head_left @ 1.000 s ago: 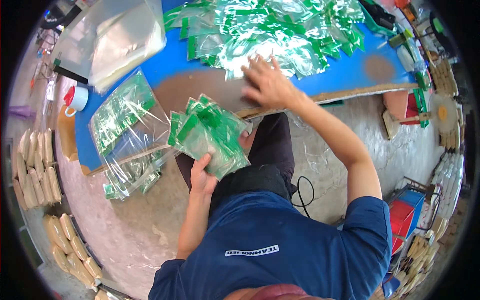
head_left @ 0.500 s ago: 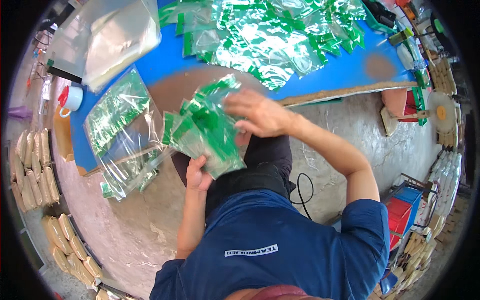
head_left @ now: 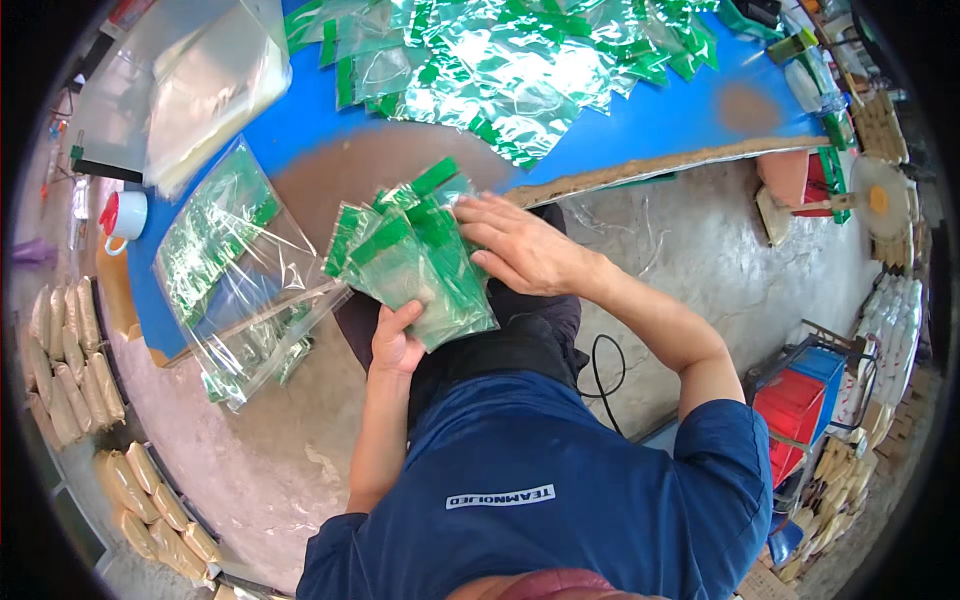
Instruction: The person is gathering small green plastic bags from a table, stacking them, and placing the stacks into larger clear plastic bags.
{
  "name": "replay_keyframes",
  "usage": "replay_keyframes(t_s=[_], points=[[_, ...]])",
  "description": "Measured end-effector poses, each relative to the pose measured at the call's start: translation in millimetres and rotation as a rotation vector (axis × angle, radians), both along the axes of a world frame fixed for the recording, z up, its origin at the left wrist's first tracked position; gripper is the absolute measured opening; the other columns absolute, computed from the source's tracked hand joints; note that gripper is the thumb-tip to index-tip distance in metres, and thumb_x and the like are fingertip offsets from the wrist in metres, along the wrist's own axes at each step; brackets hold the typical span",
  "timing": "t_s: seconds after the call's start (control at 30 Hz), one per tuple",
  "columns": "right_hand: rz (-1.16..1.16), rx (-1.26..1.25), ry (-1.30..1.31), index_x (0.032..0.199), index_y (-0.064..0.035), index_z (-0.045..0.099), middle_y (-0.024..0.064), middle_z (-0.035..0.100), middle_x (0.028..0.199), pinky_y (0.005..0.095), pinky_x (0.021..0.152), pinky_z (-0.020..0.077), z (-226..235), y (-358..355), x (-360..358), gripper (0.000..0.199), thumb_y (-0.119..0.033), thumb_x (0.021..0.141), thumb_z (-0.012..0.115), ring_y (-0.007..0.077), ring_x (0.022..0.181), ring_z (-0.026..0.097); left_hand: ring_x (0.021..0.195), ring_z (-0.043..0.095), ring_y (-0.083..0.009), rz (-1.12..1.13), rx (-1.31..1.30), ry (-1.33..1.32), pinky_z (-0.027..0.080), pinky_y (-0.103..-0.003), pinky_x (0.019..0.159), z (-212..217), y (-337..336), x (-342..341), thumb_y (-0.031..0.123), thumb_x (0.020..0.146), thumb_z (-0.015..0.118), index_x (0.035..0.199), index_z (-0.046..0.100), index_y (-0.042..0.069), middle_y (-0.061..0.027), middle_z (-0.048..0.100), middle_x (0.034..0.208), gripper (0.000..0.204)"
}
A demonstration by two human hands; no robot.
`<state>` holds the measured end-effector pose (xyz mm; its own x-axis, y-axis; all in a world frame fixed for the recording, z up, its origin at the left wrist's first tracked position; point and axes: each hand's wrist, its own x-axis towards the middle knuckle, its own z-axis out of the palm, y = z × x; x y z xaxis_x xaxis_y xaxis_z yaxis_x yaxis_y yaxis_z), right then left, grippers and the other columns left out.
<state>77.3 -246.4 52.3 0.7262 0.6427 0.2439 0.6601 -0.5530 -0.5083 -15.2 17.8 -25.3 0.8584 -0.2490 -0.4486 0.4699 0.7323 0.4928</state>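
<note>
**Stack of green-topped plastic pouches held between two hands**

While gripped from below, stack of glossy clear pouches (head_left: pixel 415 265) with green strips along their tops, fanned slightly and tilted, just left of picture centre, above a dark-trousered lap and right at the near edge of the blue table (head_left: pixel 660 120). Left hand (head_left: pixel 393 340) at 6 o'clock of the stack, fingers curled under its lower edge, thumb lying on the front face, so closed on the stack. Right hand (head_left: pixel 520 245) at 3 o'clock of the stack, fingers stretched out nearly flat and together, fingertips pressed against the stack's right edge. Both forearms bare, rising from a blue short-sleeved shirt at the bottom.

At 12 o'clock of the stack, well apart on the tabletop, loose heap of the same pouches (head_left: pixel 510 60), crinkled, shiny, green and silvery. Between heap and stack, worn brown patch where the blue table covering has rubbed away. At 9 o'clock, just beside the stack, large clear soft bag (head_left: pixel 230 270) filled with more green pouches, drooping over the table edge. At 10 o'clock, farther off, pile of plain translucent bags (head_left: pixel 200 80), smooth and limp. At far left, small white cup with a red lid (head_left: pixel 125 215). Below the table, rough grey concrete floor (head_left: pixel 720 260). At lower left, rows of tan, oblong packed bundles (head_left: pixel 70 370).
</note>
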Motion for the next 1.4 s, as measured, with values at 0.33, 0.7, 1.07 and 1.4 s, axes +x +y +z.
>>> replay_keyframes(t_s=[0.33, 0.7, 1.07, 1.4], points=[[-0.328, -0.373, -0.25, 0.133, -0.0047, 0.057, 0.019, 0.055, 0.133, 0.0546, 0.113, 0.0329, -4, -30, 68, 0.049, -0.034, 0.095, 0.061, 0.0395, 0.131, 0.046, 0.123, 0.058, -0.0341, -0.069, -0.284, -0.026, 0.044, -0.051, 0.109, -24, 14, -15, 0.02, 0.071, 0.081, 0.139, 0.051, -0.002, -0.0164, 0.061, 0.133, 0.078], [-0.142, 0.02, -0.062, 0.116, -0.0035, 0.063, 0.0203, 0.06, 0.117, 0.0454, 0.09, 0.0486, -1, 4, 59, 0.032, -0.024, 0.092, 0.066, 0.0399, 0.107, 0.058, 0.129, 0.053, -0.0356, 0.088, -0.31, -0.005, 0.038, -0.058, 0.113, -5, -14, -1, 0.019, 0.083, 0.075, 0.141, 0.049, 0.003, -0.0157, 0.057, 0.138, 0.065], [0.32, 0.151, -0.085, 0.115, -0.0041, 0.064, 0.0179, 0.065, 0.117, 0.0437, 0.099, 0.0479, 0, -14, 55, 0.03, -0.028, 0.099, 0.055, 0.0361, 0.112, 0.061, 0.125, 0.056, -0.0364, 0.131, -0.054, -0.003, 0.042, -0.055, 0.112, 12, -30, -5, 0.015, 0.084, 0.072, 0.143, 0.043, -0.002, -0.0184, 0.056, 0.137, 0.067], [-0.034, -0.009, -0.236, 0.118, 0.0013, 0.06, 0.0295, 0.054, 0.135, 0.0557, 0.109, 0.0368, -24, -11, 76, 0.054, -0.049, 0.098, 0.054, 0.0439, 0.13, 0.048, 0.13, 0.052, -0.0363, 0.133, -0.199, -0.05, 0.039, -0.054, 0.114, -7, -19, -19, 0.015, 0.079, 0.077, 0.144, 0.044, 0.002, -0.0164, 0.056, 0.139, 0.074]])
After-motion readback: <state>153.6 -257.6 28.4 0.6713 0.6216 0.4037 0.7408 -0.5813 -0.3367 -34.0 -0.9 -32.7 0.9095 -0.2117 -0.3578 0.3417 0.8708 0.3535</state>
